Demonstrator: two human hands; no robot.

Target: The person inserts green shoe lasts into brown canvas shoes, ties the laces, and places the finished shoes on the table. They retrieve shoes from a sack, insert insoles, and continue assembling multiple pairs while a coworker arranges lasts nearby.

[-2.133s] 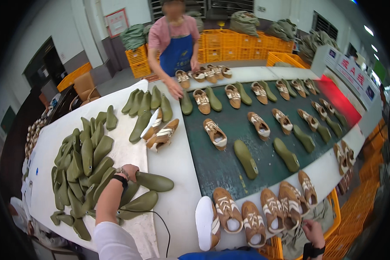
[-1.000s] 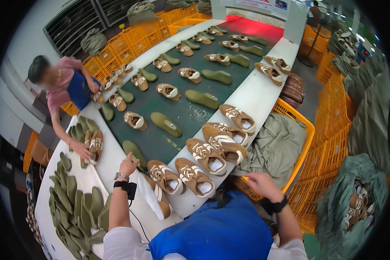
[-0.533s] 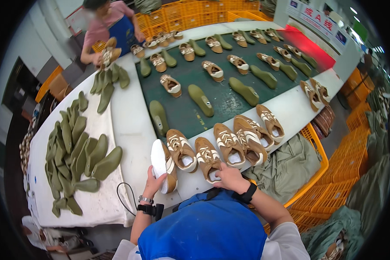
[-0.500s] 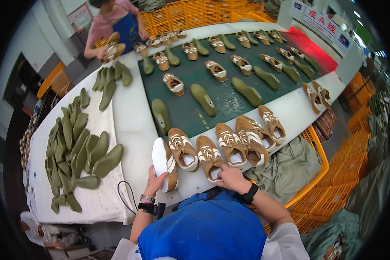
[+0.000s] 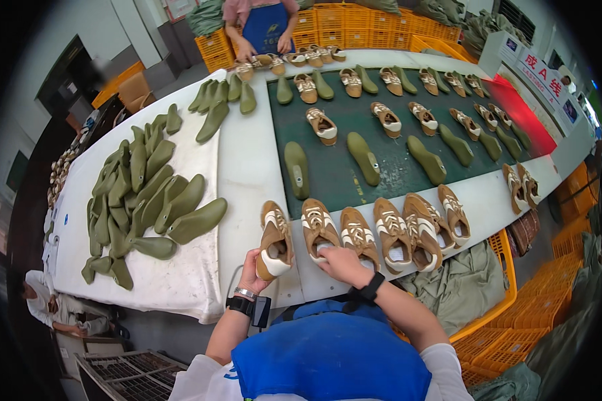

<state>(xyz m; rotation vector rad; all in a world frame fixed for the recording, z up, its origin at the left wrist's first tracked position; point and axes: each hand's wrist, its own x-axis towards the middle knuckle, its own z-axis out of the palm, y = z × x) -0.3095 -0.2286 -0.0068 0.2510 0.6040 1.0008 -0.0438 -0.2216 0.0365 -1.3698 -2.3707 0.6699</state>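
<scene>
1. While holding a brown-and-white shoe (image 5: 272,234) by its heel in the left hand (image 5: 251,273), reaching the right hand (image 5: 343,262) to the opening of the neighbouring shoe (image 5: 318,222)
2. Gripping narrow on the left, around the heel; can't see fingers on the hidden side
3. Curling right fingers at the neighbour's heel opening, hand partly closed; can't tell a pinch from plain contact
4. Have just turned the left-hand shoe off its side: white sole on show half a second ago, opening up now, toe away, over the white table border (image 5: 247,167); can't tell contact under the heel
5. Have also moved the right hand one place left, off the third shoe (image 5: 356,227) in line
6. Judging from that, now handling two adjacent shoes, both openings accessible from above, with no other shoe between
7. Working just below the dark green belt (image 5: 331,177), well right of the green lasts (image 5: 137,194) on white cloth (image 5: 180,284), left of the orange crate (image 5: 506,267)
8. Across the table, seeing a co-worker's hand (image 5: 246,52) down near shoes at the far edge, no longer raised with one
</scene>
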